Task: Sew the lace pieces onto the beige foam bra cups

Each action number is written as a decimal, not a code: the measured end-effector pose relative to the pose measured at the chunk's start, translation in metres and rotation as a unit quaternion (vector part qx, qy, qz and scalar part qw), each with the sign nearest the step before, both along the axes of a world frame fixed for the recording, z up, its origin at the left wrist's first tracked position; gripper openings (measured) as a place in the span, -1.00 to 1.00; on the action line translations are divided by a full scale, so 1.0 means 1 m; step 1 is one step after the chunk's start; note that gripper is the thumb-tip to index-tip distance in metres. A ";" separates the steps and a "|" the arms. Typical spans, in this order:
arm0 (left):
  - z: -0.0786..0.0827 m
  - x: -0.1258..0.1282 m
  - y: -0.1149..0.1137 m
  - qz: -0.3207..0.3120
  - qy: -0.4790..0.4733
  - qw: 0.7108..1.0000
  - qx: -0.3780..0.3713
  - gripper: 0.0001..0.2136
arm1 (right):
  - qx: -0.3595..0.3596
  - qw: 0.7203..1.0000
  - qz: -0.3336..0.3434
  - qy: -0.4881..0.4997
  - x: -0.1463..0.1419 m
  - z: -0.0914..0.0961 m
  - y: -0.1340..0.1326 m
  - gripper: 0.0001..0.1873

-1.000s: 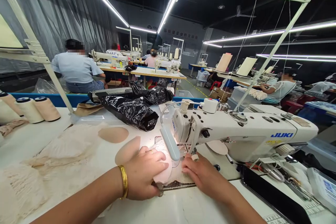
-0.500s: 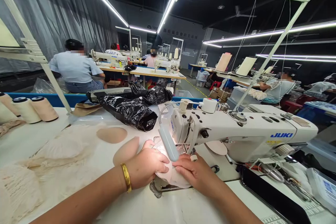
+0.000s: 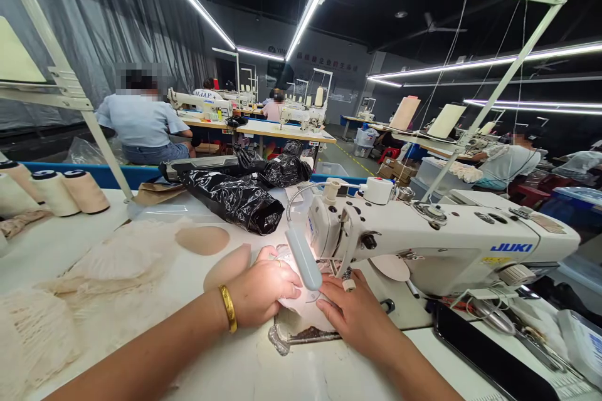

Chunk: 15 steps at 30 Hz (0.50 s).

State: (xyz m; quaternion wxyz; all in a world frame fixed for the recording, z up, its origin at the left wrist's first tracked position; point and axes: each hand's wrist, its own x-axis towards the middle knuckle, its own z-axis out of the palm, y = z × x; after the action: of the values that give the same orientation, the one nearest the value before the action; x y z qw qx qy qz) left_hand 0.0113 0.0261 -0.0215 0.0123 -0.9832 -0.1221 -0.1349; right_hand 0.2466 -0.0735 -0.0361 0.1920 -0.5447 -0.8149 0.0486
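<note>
A small pale pink fabric piece (image 3: 301,306) lies on the sewing machine's bed, under the needle end of the white sewing machine (image 3: 423,232). My left hand (image 3: 263,288), with a gold bangle at its wrist, has its fingers bent and closed on the left part of the fabric. Stretched out flat, the fingers of my right hand (image 3: 355,304) press on its right side. A grey lamp head (image 3: 303,260) glows over the work and hides the needle. Beige oval cup pieces (image 3: 228,268) lie beside my left hand.
Lacy fabric (image 3: 113,257) spreads over the table at left, near thread cones (image 3: 87,191). Black plastic bags (image 3: 230,200) lie behind the work. A black phone (image 3: 489,354) and metal scissors (image 3: 531,341) lie at right. Other people sit at machines farther back.
The fabric has shifted away from me and turned slightly, baring more of the metal plate's near edge. Both hands stay beside it, the right one a little flatter. The view has shifted slightly.
</note>
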 end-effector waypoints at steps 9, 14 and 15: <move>0.000 0.002 -0.001 0.006 -0.004 0.998 -0.063 -0.73 | 0.090 0.995 0.011 0.032 0.007 -0.003 -0.002 -0.80; 0.000 0.002 -0.002 0.014 -0.007 0.997 -0.072 -0.69 | 0.123 0.990 -0.005 0.071 0.009 -0.009 0.001 -0.78; -0.001 0.002 -0.001 0.013 -0.008 0.997 -0.072 -0.68 | 0.119 0.990 -0.007 0.074 0.009 -0.009 0.001 -0.79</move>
State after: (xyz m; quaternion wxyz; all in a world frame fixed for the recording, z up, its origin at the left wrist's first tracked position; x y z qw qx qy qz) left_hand 0.0130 0.0247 -0.0223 -0.0578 -0.9788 -0.1441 -0.1334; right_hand 0.2551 -0.0727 -0.0451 0.3156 -0.5183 -0.7947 -0.0096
